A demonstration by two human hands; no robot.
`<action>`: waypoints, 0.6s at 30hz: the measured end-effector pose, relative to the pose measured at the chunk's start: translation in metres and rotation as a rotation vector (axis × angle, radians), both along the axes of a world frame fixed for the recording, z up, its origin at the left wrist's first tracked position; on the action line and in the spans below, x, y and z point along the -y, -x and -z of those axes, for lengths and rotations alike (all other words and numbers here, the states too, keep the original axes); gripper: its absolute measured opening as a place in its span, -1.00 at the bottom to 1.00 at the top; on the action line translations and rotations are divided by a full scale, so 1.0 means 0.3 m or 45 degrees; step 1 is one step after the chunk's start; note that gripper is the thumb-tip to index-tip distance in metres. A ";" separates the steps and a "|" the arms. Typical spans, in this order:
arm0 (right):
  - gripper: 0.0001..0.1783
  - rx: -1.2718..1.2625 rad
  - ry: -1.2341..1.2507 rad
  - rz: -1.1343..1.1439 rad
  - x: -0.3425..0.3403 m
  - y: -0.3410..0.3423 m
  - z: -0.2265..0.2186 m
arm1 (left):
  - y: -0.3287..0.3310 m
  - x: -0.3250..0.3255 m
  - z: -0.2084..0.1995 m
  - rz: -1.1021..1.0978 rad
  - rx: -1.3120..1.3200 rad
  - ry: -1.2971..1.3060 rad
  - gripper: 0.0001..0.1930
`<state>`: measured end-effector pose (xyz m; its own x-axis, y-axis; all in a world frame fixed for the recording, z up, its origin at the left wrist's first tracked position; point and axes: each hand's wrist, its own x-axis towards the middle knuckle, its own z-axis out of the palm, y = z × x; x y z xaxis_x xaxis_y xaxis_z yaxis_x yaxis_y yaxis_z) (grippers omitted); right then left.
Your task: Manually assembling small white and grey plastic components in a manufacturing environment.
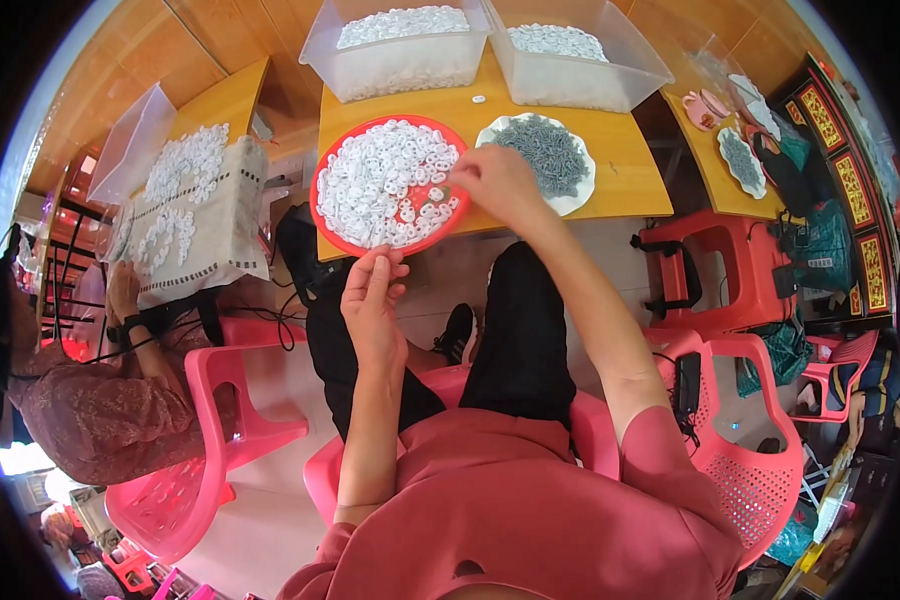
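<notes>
Near the left front corner of the yellow, smooth-topped desk [625,160], a round red tray [434,238] holds a heap of small white pieces [380,175], glossy flat ovals with openings in them. Red shows through where the heap thins toward the tray's right side. The left hand [375,295] is at the tray's near rim, palm turned up, fingers curled and thumb close to the fingertips; whether anything sits between them, I cannot tell. Over the tray's right rim, the right hand [500,180] has its fingers bent and drawn together, their tips too small to show whether they grip a piece. Just right of the tray, a white plate [578,195] with a scalloped rim carries a pile of thin grey rods [543,150]. Toward the far edge lies a single white oval [478,99], close to two translucent plastic bins, the left bin [400,75] and the right bin [570,85], both holding more white pieces. Beyond the desk's left edge, similar pieces lie on a woven beige cloth [215,225].
</notes>
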<state>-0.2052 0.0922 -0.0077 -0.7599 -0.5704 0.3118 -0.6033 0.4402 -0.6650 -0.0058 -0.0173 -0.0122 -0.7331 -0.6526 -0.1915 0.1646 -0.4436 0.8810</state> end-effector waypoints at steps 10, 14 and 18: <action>-0.83 -0.377 -0.560 -0.098 0.122 -0.014 0.095 | -0.003 0.015 0.011 -0.007 0.006 0.010 -0.80; -0.86 -0.230 -0.480 -0.137 0.115 -0.005 0.093 | 0.013 0.019 0.026 0.022 0.071 0.093 -0.77; -0.83 -0.136 -0.431 -0.164 0.100 -0.011 0.078 | 0.048 0.021 0.042 0.127 0.159 0.206 -0.75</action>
